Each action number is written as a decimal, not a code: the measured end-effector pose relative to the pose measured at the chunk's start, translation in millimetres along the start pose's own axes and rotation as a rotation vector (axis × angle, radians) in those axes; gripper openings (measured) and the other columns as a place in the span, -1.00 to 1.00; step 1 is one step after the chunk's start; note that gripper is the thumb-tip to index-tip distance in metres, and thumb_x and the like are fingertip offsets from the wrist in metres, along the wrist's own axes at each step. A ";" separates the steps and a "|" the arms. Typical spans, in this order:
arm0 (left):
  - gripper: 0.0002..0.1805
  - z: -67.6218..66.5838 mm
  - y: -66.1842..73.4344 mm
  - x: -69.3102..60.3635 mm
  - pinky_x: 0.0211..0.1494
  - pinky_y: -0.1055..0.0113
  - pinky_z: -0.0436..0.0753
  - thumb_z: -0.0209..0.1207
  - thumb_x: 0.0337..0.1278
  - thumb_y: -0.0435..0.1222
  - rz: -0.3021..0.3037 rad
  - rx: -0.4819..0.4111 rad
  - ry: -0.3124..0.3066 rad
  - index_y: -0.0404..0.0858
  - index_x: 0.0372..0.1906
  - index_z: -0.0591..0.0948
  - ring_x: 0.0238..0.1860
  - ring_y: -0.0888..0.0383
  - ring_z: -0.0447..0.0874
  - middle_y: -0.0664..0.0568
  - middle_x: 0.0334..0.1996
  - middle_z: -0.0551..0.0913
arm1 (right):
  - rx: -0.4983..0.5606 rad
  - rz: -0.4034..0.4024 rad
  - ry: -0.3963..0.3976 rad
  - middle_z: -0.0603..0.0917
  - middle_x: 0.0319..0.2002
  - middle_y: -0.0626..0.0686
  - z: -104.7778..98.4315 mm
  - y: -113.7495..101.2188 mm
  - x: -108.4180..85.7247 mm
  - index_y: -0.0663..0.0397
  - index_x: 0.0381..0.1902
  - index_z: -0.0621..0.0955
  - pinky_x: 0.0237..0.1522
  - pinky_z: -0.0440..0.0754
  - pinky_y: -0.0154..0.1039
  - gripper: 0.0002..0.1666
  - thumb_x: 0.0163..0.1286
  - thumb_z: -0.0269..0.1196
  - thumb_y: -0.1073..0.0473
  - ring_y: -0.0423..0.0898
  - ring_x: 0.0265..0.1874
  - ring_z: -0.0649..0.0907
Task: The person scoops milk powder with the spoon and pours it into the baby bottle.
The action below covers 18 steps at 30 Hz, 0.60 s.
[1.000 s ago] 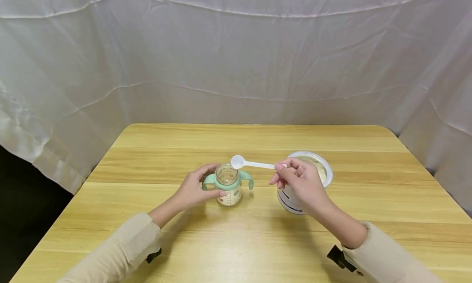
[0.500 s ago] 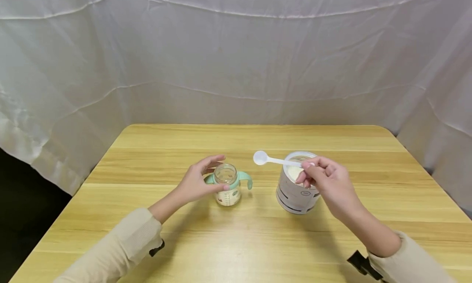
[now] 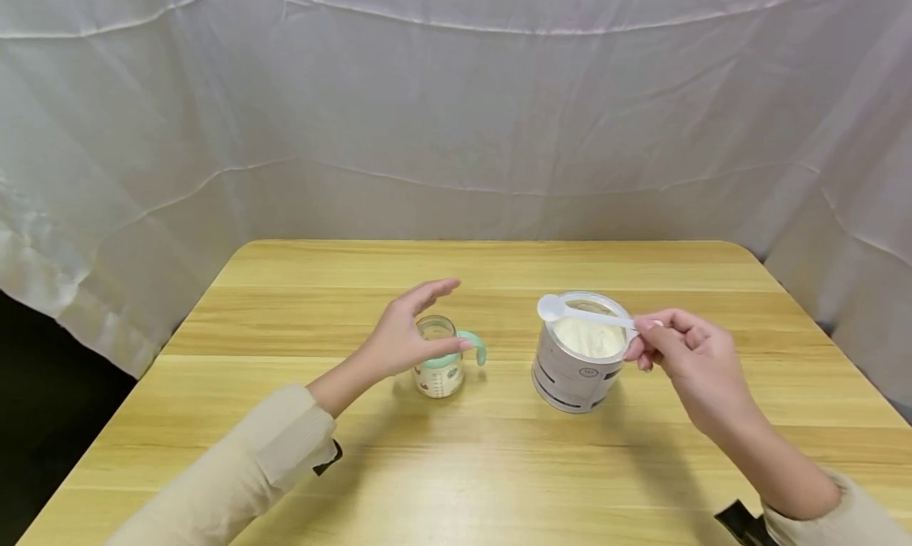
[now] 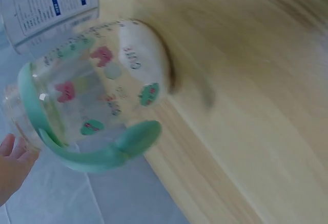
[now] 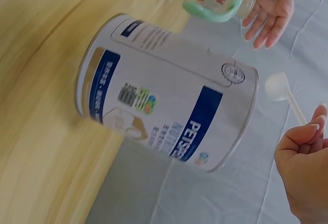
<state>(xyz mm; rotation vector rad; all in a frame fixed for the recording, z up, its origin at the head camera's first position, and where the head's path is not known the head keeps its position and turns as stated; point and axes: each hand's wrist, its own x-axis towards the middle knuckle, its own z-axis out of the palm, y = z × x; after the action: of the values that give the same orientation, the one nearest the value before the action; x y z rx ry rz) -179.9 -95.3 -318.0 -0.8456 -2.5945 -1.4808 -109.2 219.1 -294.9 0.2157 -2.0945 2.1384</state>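
Observation:
A clear bottle [image 3: 439, 380] with green handles stands upright and uncapped on the table; in the left wrist view, whitish contents show in the bottle [image 4: 113, 80]. My left hand [image 3: 401, 336] is spread above and beside its neck, thumb and fingers apart, gripping nothing. To the right stands an uncovered can [image 3: 570, 380] of pale powder [image 3: 590, 336]. My right hand [image 3: 698, 364] pinches the handle end of a white scoop [image 3: 552, 308], which hangs over the can's rim. The right wrist view shows the scoop [image 5: 277, 86] beyond the can's open end.
The wooden table [image 3: 456, 483] carries the bottle and the can, a short gap apart. A pale grey curtain [image 3: 456, 119] hangs behind the table and along both sides. Something dark lies beyond the left edge.
My right hand has carried the scoop rightward from over the bottle to over the can. My left hand has let go of the bottle, rising and spreading. Bottle and can have stayed in place.

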 end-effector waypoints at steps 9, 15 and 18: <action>-0.17 15.2 12.4 11.5 0.40 0.22 0.33 0.43 -0.21 -0.25 0.017 -0.027 -0.016 -0.29 0.28 0.34 0.30 0.01 0.34 -0.10 0.26 0.41 | -0.034 -0.011 0.043 0.66 -0.61 -0.05 -12.0 4.1 -2.8 0.13 -0.42 0.58 -0.55 0.55 -0.45 -0.85 0.34 0.12 0.34 -0.22 -0.62 0.57; -0.16 29.2 18.3 18.1 0.39 0.26 0.34 0.44 -0.21 -0.21 0.021 -0.035 -0.042 -0.29 0.28 0.35 0.29 0.03 0.36 -0.09 0.26 0.42 | -0.044 -0.023 0.063 0.66 -0.62 -0.06 -17.6 4.6 -1.9 0.14 -0.42 0.58 -0.57 0.56 -0.45 -0.86 0.34 0.12 0.32 -0.23 -0.62 0.58; -0.16 35.9 21.3 21.3 0.38 0.30 0.35 0.44 -0.22 -0.20 0.029 -0.034 -0.053 -0.26 0.28 0.35 0.28 0.04 0.37 -0.06 0.26 0.42 | -0.056 -0.038 0.070 0.66 -0.63 -0.06 -19.3 5.6 -2.0 0.15 -0.43 0.59 -0.57 0.56 -0.45 -0.85 0.33 0.12 0.33 -0.23 -0.63 0.58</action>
<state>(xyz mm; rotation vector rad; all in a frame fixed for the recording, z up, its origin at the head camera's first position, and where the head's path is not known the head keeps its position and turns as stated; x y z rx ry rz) -179.7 -48.5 -314.7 -0.9345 -2.5888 -1.5201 -108.4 238.2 -301.1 0.1712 -2.0909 2.0329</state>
